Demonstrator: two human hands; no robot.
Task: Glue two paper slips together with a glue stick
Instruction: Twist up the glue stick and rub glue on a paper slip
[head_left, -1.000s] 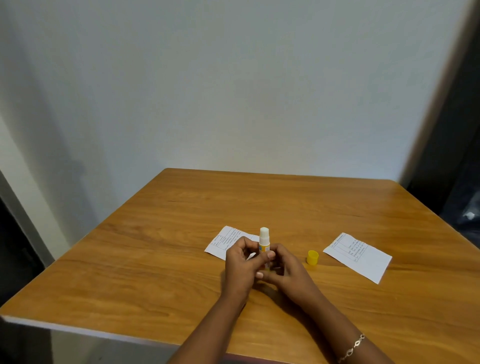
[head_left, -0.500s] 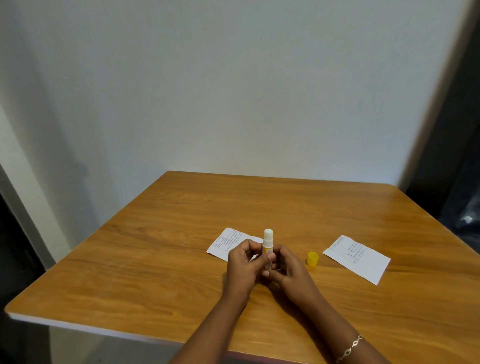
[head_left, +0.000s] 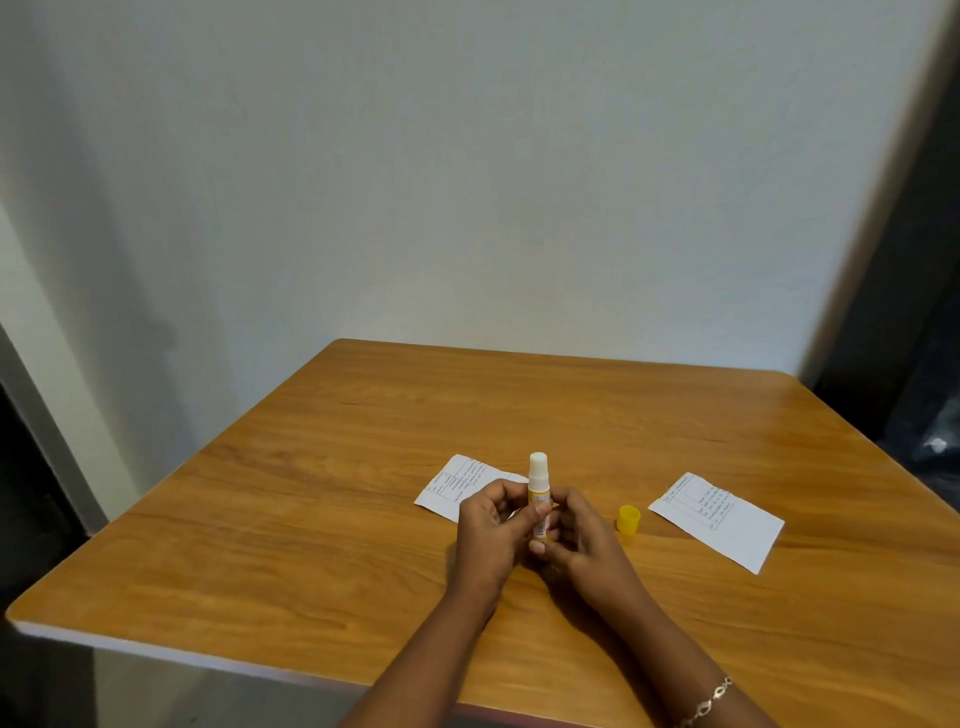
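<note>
An uncapped glue stick (head_left: 538, 486) stands upright above the wooden table (head_left: 322, 540), its white glue pushed well out of the yellow-and-white tube. My left hand (head_left: 491, 535) grips the tube's body with thumb and fingers. My right hand (head_left: 584, 540) pinches the base of the tube from the right. One printed paper slip (head_left: 452, 486) lies flat just behind my left hand, partly hidden by it. A second printed slip (head_left: 719, 519) lies flat to the right, apart from both hands.
The glue stick's yellow cap (head_left: 628, 519) stands on the table between my right hand and the right slip. A white wall rises behind the table. The table's front edge runs across the lower left. A dark gap lies to the right.
More white glue shows above the tube than one second ago. Both hands have stayed around the stick in nearly the same place.
</note>
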